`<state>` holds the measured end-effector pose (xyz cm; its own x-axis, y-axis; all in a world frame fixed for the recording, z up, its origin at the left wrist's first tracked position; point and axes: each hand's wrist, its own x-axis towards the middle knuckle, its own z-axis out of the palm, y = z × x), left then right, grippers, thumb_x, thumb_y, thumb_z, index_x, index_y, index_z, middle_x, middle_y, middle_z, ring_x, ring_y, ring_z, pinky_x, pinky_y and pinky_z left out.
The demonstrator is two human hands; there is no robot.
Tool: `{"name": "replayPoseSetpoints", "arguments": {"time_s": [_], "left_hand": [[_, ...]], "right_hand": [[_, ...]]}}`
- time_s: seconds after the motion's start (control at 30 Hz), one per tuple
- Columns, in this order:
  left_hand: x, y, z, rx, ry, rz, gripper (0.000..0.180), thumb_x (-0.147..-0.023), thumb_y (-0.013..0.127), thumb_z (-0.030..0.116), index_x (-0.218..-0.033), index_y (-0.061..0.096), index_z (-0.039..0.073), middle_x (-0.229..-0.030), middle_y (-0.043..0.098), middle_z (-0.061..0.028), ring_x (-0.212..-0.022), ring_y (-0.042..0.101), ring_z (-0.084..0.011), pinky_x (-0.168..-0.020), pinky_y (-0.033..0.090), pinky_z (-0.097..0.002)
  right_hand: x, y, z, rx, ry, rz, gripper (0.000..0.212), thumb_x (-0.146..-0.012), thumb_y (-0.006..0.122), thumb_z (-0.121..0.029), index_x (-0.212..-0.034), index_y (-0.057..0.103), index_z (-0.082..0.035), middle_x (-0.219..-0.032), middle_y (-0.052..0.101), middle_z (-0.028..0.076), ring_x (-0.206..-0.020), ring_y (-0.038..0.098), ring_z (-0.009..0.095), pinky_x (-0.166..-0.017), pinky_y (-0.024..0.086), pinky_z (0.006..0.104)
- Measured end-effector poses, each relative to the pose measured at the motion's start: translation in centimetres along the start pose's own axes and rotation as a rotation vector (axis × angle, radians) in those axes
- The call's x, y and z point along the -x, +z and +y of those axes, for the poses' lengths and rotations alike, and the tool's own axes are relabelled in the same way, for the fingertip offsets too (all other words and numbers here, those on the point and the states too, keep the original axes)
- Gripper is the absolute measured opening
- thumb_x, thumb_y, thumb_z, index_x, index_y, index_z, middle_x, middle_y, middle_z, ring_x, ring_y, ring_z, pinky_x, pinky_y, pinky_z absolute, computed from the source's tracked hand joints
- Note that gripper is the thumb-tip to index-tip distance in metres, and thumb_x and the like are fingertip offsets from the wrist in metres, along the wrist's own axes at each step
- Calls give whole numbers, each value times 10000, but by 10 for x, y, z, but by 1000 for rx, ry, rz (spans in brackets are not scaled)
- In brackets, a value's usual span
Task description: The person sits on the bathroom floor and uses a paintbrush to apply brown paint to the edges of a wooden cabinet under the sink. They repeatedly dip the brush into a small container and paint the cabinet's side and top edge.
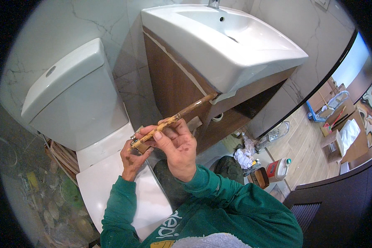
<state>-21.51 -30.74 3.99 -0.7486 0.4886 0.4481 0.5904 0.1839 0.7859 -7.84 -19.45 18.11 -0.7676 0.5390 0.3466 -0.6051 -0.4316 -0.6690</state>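
Note:
A long, thin brown stick [194, 106], blotched with yellow along its lower half, slants up to the right in front of the vanity cabinet. My right hand [180, 149] pinches it between thumb and fingers near the lower middle. Close to the lower end, my left hand [132, 164] has its fingers curled, partly hidden behind the stick and my right hand. Beside the left fingers shows a small brown, flat-sided piece [143, 148]; what it is I cannot make out. The stick's upper tip appears just below the corner of the white washbasin [235, 49].
The toilet [80, 99], its lid [120, 182] down, stands at left beside hoses [62, 159]. The brown vanity cabinet [173, 70] has an open shelf. On the floor at right are a red-and-white jug [278, 169], a crumpled bag [244, 158] and cardboard boxes [332, 146] beyond the doorway.

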Motion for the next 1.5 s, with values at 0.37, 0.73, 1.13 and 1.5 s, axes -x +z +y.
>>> {"name": "replayPoseSetpoints", "arguments": {"time_s": [0.37,0.73,1.13,1.5], "left_hand": [[2,4,1,143,19,15,446,-757,870,150,-1156,696,53,-1086,695,-39,-981,664,-177,-867,547,-329],[4,2,-10,73,-11,-25,507,-709,872,156,-1142,644,27,-1090,713,-102,-985,697,-203,-865,570,-332],[5,2,-14,138,-42,-29,501,-724,881,133,-1175,678,53,-1094,700,-56,-985,673,-171,-858,554,-319],[3,1,-13,72,-14,-21,530,-709,881,168,-1185,672,62,-1085,704,-57,-985,684,-195,-865,557,-329]], "right_hand": [[9,5,-8,13,30,-21,219,-1003,538,2,-1192,431,-22,-1179,661,212,-1103,670,305,-914,582,384],[8,6,-14,6,75,-16,223,-1014,538,-31,-1200,415,-18,-1176,658,221,-1095,674,323,-902,588,392],[6,6,-16,0,73,-70,261,-1034,495,-56,-1279,410,-31,-1189,651,267,-1123,666,375,-929,595,437],[2,6,-15,-15,85,-60,215,-1030,500,-49,-1234,434,-57,-1184,657,260,-1116,670,378,-927,591,452]]}}
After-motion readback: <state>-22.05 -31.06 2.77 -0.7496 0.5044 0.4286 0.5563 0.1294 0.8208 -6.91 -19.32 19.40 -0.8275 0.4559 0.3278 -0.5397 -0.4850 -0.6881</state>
